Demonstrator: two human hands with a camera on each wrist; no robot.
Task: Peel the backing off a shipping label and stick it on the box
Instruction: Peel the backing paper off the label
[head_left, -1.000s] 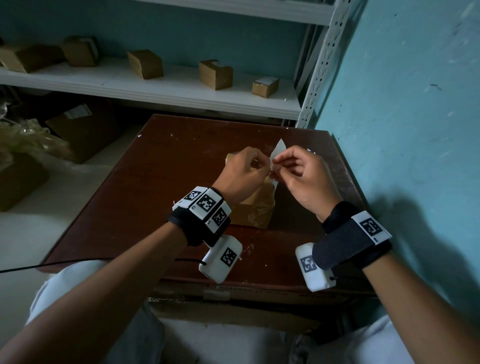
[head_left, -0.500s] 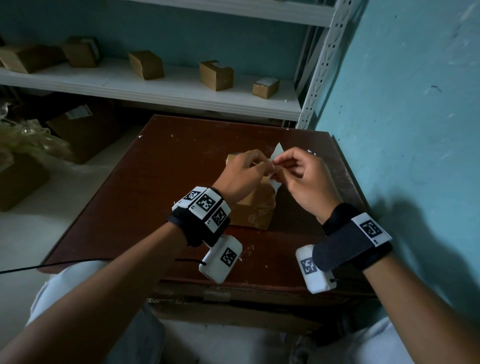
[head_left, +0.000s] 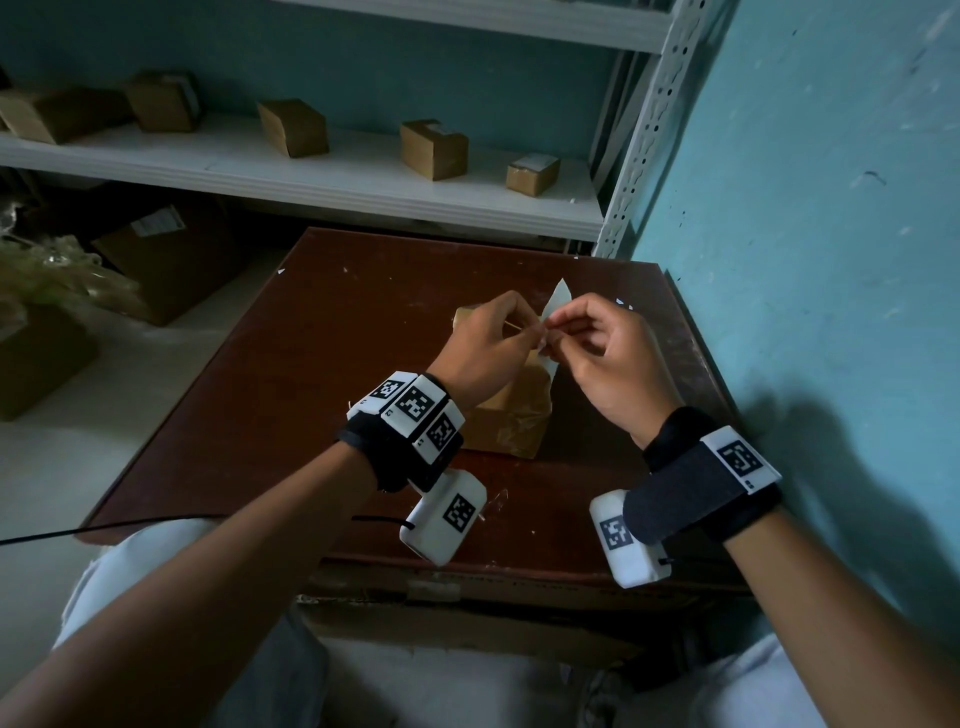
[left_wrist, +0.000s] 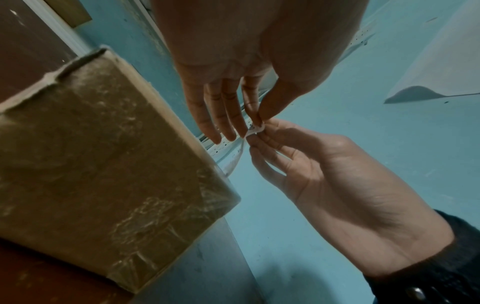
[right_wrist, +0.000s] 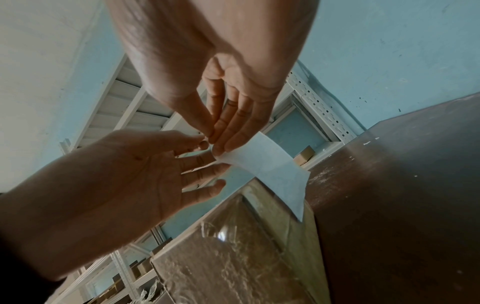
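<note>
Pinching one corner of the shipping label (right_wrist: 270, 164) between both thumbs and forefingers, your left hand (head_left: 483, 348) and right hand (head_left: 602, 358) meet above the box (head_left: 511, 415); the sheet hangs from the pinch toward it.
</note>
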